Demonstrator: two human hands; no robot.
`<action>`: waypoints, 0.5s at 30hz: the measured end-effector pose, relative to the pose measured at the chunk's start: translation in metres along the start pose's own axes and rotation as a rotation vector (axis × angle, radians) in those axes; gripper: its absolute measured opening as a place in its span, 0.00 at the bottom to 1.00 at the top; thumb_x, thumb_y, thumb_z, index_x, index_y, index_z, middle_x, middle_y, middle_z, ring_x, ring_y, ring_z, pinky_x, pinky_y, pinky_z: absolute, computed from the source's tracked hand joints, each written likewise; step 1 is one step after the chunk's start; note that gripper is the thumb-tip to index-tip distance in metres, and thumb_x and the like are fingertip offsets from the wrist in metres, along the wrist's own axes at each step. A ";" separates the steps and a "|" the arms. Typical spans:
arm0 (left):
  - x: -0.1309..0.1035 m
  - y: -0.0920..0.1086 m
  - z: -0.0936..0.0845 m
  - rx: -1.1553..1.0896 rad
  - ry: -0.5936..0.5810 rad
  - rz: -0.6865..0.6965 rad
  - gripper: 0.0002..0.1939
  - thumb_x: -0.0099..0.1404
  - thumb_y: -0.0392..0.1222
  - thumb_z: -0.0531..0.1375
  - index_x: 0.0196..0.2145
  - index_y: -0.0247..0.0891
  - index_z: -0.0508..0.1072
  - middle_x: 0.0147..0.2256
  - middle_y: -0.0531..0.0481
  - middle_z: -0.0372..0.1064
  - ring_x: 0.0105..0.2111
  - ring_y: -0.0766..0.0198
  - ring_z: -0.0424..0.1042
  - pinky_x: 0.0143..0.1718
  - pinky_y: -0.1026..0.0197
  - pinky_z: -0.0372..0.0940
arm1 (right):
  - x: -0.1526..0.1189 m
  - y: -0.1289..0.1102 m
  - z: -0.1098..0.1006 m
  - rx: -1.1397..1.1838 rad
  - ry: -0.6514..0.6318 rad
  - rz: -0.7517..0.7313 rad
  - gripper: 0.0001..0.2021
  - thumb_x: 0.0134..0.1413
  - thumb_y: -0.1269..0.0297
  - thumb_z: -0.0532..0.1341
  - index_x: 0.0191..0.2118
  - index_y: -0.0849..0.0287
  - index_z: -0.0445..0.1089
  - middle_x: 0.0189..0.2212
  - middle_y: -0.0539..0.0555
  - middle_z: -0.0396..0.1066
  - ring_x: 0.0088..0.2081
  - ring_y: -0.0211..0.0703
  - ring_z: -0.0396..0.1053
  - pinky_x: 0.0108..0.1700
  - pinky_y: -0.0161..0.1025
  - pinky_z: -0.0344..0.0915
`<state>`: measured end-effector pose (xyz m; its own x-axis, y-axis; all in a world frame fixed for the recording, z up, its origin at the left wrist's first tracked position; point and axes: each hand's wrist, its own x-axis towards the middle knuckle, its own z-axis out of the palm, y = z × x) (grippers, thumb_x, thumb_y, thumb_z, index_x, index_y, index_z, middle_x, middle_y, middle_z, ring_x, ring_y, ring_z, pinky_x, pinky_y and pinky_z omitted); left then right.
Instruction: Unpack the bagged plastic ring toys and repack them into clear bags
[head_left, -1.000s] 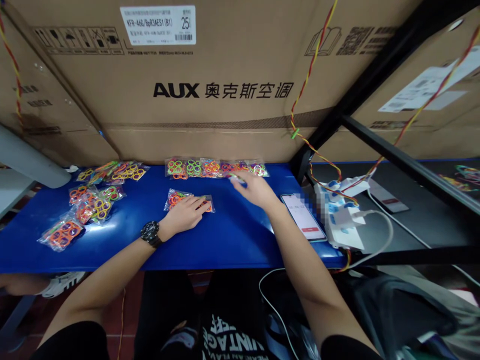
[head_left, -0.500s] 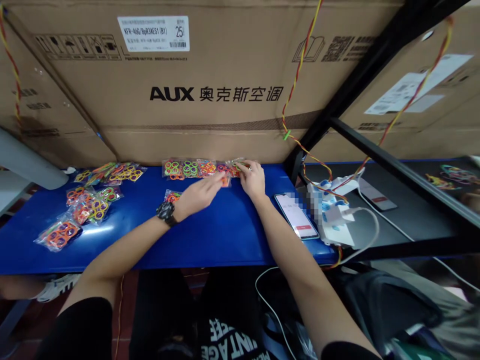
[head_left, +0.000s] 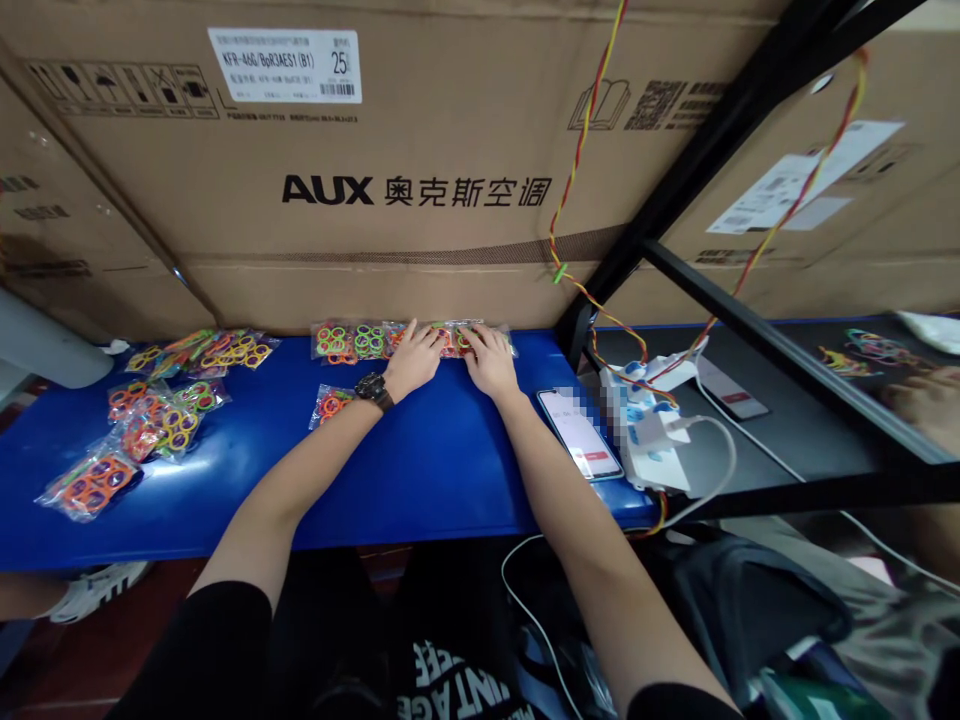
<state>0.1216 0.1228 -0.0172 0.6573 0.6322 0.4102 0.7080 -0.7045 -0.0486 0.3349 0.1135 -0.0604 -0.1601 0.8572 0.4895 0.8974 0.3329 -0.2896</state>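
Note:
A row of clear plastic packets of colourful rings (head_left: 369, 341) lies along the back of the blue table, against a cardboard box. My left hand (head_left: 415, 361) rests with fingers spread on the middle packets and partly covers them. Beside it, my right hand (head_left: 491, 362) lies with its fingers stretched over the packets at the right end. Neither hand grips anything. Nearer to me, below the row, a separate packet with orange rings (head_left: 330, 404) sits close to my left wrist, which wears a dark watch (head_left: 373, 391).
More ring packets (head_left: 178, 420) lie in a loose pile at the left. A phone (head_left: 579, 432) and a white power strip (head_left: 651, 435) with cables are at the right, near a black metal frame (head_left: 679, 270). Another person's hand (head_left: 934, 400) shows at the far right.
My left hand has moved right and forward and no longer holds a packet; it now lies on the row. My right hand stays at the row's right end. The view has shifted slightly.

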 end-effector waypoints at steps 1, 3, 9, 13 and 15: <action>-0.001 0.001 -0.001 0.004 -0.001 -0.002 0.24 0.76 0.33 0.51 0.65 0.26 0.71 0.63 0.31 0.72 0.66 0.47 0.68 0.74 0.34 0.46 | 0.000 0.000 0.000 0.003 -0.002 -0.002 0.28 0.68 0.67 0.52 0.71 0.56 0.66 0.69 0.63 0.65 0.70 0.60 0.61 0.73 0.64 0.54; -0.004 0.003 -0.005 0.021 -0.001 0.005 0.24 0.76 0.34 0.52 0.66 0.26 0.71 0.64 0.31 0.71 0.66 0.47 0.68 0.74 0.34 0.46 | 0.000 0.000 0.000 0.002 -0.004 -0.003 0.28 0.68 0.67 0.52 0.71 0.57 0.66 0.70 0.62 0.65 0.71 0.60 0.60 0.73 0.65 0.53; -0.049 -0.005 -0.049 0.002 -0.021 -0.041 0.25 0.78 0.43 0.54 0.68 0.32 0.69 0.71 0.33 0.62 0.73 0.43 0.57 0.75 0.32 0.37 | -0.003 -0.001 -0.002 -0.007 0.044 -0.005 0.28 0.68 0.65 0.55 0.71 0.59 0.66 0.71 0.62 0.63 0.73 0.60 0.57 0.75 0.62 0.50; -0.118 -0.036 -0.096 -0.086 -0.297 -0.096 0.26 0.77 0.48 0.55 0.68 0.38 0.70 0.75 0.39 0.54 0.77 0.42 0.47 0.75 0.33 0.41 | -0.003 0.003 0.001 0.020 0.064 -0.008 0.28 0.65 0.63 0.57 0.69 0.58 0.67 0.70 0.63 0.65 0.71 0.60 0.60 0.74 0.63 0.52; -0.154 -0.051 -0.117 -0.149 -0.429 -0.113 0.29 0.76 0.45 0.55 0.71 0.41 0.65 0.76 0.41 0.50 0.77 0.45 0.46 0.75 0.38 0.45 | -0.003 0.005 0.003 0.029 0.080 -0.010 0.29 0.64 0.63 0.58 0.69 0.58 0.67 0.70 0.63 0.65 0.71 0.60 0.60 0.74 0.65 0.50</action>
<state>-0.0459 0.0230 0.0289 0.6475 0.7620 -0.0094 0.7573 -0.6421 0.1190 0.3383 0.1138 -0.0655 -0.1344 0.8202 0.5561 0.8834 0.3534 -0.3077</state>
